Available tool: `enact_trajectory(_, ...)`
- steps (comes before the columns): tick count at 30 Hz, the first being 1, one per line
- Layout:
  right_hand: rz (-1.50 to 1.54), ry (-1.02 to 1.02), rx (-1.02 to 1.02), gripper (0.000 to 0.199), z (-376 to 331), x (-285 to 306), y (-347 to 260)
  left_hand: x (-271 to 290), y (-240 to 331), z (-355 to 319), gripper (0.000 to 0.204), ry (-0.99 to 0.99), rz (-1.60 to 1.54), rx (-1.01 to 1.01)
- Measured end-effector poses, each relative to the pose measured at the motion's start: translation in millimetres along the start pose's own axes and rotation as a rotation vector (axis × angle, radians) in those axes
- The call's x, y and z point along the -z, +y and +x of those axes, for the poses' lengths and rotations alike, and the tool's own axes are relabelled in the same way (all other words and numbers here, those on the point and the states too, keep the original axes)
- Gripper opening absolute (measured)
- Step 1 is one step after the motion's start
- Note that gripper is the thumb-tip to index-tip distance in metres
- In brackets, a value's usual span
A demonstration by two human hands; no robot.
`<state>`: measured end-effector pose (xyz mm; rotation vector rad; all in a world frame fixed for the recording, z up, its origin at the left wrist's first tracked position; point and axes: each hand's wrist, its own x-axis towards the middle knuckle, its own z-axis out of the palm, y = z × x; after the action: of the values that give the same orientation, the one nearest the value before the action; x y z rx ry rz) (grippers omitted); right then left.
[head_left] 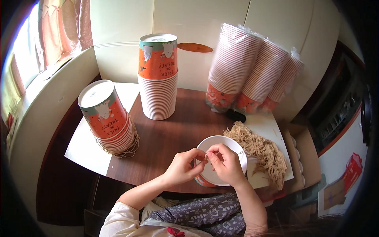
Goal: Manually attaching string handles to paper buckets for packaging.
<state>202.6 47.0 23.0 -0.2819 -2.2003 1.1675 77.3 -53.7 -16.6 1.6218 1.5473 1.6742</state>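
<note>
Both hands are pinched together above the open mouth of a white-lined paper bucket point(237, 147) near the table's front edge. My left hand point(184, 165) and my right hand point(227, 162) meet fingertip to fingertip on a thin pale cord, mostly hidden by the fingers. A bit of cord shows at the bucket's right rim. Just right of the bucket lies a loose bundle of tan cords point(264, 152). Orange printing shows low on the bucket's outside.
An upside-down stack of orange printed buckets point(158, 94) stands at the back. A shorter stack point(106, 114), ringed by loose cords, leans at the left. Plastic-wrapped bucket stacks point(237, 63) stand back right, a black item point(236, 115) before them. A cardboard box point(306, 152) sits beyond the right edge.
</note>
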Motion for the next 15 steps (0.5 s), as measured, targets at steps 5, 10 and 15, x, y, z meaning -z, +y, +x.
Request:
enact_trajectory(5,-0.015,-0.01,-0.021,0.009,0.7,1.2,-1.0,-5.3,-6.7,-0.6,0.013,0.049,-0.123,0.003)
enact_trajectory(10,-0.08,0.009,0.035,0.007,1.5,3.3,-1.0,-5.4,-2.6,0.2,0.012,0.044,-0.136,0.038)
enact_trajectory(15,-0.091,0.01,0.033,0.007,2.4,4.4,-3.2,-6.1,1.5,0.5,0.011,0.062,-0.143,0.037)
